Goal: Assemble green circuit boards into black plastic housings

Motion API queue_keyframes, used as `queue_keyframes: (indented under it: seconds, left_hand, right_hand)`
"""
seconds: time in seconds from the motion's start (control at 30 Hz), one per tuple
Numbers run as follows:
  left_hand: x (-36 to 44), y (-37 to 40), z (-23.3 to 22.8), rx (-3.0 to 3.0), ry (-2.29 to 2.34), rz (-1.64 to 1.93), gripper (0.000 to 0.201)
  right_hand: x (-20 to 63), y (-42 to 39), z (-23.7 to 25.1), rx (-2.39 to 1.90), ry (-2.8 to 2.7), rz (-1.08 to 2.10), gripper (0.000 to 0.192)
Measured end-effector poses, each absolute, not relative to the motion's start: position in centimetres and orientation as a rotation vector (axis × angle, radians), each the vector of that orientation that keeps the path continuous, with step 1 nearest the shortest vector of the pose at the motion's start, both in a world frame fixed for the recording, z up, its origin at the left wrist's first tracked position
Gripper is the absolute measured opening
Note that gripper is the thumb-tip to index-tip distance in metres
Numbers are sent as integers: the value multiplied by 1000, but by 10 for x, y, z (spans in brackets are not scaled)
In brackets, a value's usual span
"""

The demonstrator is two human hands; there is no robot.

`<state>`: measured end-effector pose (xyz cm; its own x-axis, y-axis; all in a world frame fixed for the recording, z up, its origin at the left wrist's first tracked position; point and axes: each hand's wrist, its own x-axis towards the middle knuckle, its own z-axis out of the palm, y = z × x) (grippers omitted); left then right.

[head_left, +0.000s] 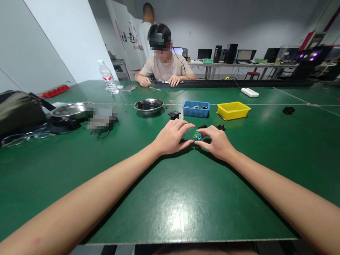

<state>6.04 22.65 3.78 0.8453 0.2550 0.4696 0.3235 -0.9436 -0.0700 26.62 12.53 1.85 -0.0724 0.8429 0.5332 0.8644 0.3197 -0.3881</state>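
Observation:
A small green circuit board [197, 136] with blue parts on it is at the middle of the green table [164, 205]. My right hand [218, 142] has its thumb and index finger around the board, at its near and far edges. To the left of the board is my left hand [172, 137], fingers and thumb spread apart, with nothing between them. Just beyond my left hand lies a black plastic piece [174, 114]. Other small black pieces [221, 127] lie behind my right hand, partly hidden by it.
Farther back stand a metal bowl [148, 107] with black pieces, a blue bin [196, 109] holding small parts, and a yellow bin [233, 111]. Glasses [29, 136], a metal dish [71, 110] and a water bottle [108, 78] are at left. A person [166, 64] works opposite.

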Motion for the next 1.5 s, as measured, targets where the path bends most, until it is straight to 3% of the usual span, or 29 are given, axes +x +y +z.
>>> queue_keyframes:
  seconds: [0.2, 0.43, 1.5]
  left_hand:
    - [66, 223, 33, -2739, -141, -877, 37]
    - [64, 228, 31, -2749, -127, -1000, 23]
    - [64, 230, 28, -2751, -226, -1020, 26]
  right_hand:
    - [263, 115, 24, -1388, -1834, -15, 33]
    - [266, 122, 21, -1338, -1860, 3, 36]
    - [275, 122, 22, -1378, -1835, -80, 29]
